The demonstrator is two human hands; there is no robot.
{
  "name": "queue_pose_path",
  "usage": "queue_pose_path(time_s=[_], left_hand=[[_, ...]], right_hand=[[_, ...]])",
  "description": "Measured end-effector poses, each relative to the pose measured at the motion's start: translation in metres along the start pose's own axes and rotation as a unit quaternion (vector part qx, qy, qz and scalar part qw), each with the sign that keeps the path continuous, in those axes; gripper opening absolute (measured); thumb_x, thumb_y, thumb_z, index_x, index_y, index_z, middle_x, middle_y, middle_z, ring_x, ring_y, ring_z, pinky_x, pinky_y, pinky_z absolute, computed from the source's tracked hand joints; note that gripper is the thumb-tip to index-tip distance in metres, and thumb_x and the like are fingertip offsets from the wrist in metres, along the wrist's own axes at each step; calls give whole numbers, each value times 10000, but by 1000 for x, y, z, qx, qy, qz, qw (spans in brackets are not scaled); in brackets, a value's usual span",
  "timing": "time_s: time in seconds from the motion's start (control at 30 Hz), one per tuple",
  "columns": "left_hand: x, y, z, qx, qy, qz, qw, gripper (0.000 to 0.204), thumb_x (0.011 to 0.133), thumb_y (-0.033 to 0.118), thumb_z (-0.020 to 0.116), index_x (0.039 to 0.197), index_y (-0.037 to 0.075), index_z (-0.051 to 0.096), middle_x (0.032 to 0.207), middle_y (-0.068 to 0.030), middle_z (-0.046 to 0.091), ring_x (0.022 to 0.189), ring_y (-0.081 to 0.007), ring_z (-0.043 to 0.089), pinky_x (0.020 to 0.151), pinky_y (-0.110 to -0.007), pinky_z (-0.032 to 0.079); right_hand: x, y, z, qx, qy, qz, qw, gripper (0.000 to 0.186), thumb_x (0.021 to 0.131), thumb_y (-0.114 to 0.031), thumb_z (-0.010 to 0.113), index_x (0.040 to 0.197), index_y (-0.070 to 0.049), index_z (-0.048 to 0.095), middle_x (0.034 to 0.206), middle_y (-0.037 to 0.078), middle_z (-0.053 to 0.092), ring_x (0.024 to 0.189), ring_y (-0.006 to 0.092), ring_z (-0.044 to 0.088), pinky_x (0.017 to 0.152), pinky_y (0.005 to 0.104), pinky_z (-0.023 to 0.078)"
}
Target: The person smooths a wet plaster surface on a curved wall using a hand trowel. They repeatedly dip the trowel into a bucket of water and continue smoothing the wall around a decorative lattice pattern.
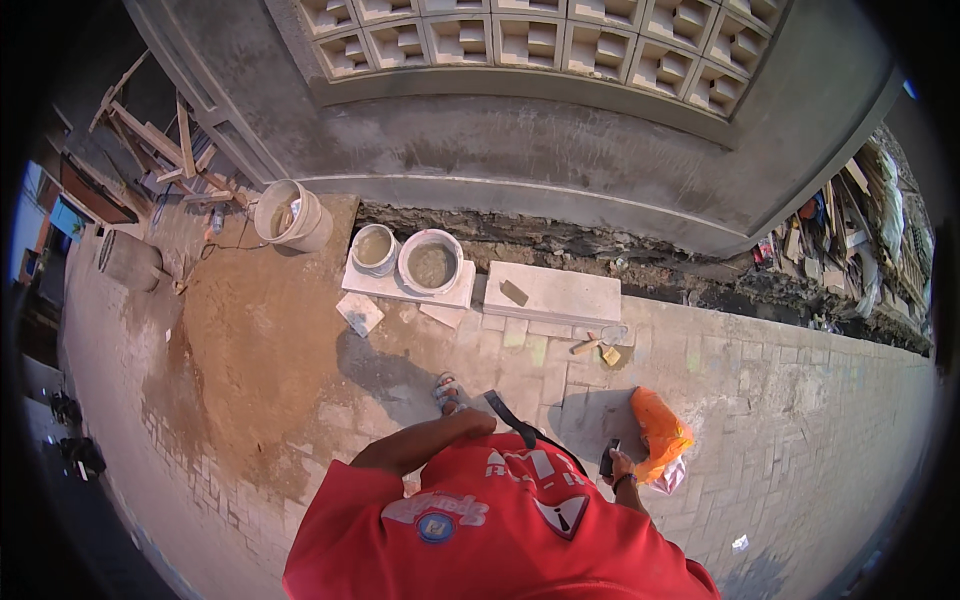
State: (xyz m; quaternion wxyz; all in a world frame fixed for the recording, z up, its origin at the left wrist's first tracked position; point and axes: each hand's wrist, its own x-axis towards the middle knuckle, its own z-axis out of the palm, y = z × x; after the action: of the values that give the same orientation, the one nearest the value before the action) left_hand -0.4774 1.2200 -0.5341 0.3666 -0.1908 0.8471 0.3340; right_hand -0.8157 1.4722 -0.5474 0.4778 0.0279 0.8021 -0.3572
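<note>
My right hand [624, 467] is closed around a slim black phone-like device [609, 457], held low at the right side of my red shirt. Right beside it is an orange plastic bag [660, 432], with a pale pink-white bag [669, 476] below it. My left hand [478, 421] rests against the front of my body, the arm bent across. Its fingers are mostly hidden, so I cannot see whether it holds anything. Close to that hand, a black strap [512, 420] sticks out in front of the shirt.
Ahead stand a small bucket [374, 249], a wider bucket of grey mix [431, 262] and a large bucket [294, 216]. White blocks [552, 292] lie near a yellow-handled tool [585, 347]. Left is a sand heap [260, 345]. A trench [700, 275] runs along the grey wall [520, 135].
</note>
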Motion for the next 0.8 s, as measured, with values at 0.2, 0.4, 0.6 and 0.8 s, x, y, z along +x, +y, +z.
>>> queue_pose_path(time_s=[0.2,0.4,0.6,0.8], left_hand=[[-13,-9,-47,70,-161,41,984,414,680,68,551,1085,79,638,1173,-150,610,1073,-306,582,825,-418,484],[-42,0,-92,86,103,7,991,328,724,160,588,1043,128,660,1141,-105,616,1019,-285,594,827,-473,469],[26,-86,-4,-94,184,3,978,306,727,180,628,1028,138,668,894,-126,679,827,-293,657,665,-439,508],[-4,-148,-112,-118,-14,87,989,367,690,121,630,1056,111,646,782,-142,664,713,-312,649,586,-421,503]], right_hand=[[20,-13,12,-42,-26,0,999,292,740,-351,628,877,-95,604,770,60,572,610,213,569,427,367,458],[85,-25,-4,-143,-34,-91,985,300,766,-339,624,874,-59,629,817,68,595,633,247,600,429,409,500],[102,-108,74,-148,-64,-23,987,258,795,-321,610,858,-72,633,762,49,587,557,209,574,382,372,471],[86,-219,160,-258,-142,-36,955,181,798,-343,589,836,-169,557,733,16,544,555,155,526,392,290,425]])
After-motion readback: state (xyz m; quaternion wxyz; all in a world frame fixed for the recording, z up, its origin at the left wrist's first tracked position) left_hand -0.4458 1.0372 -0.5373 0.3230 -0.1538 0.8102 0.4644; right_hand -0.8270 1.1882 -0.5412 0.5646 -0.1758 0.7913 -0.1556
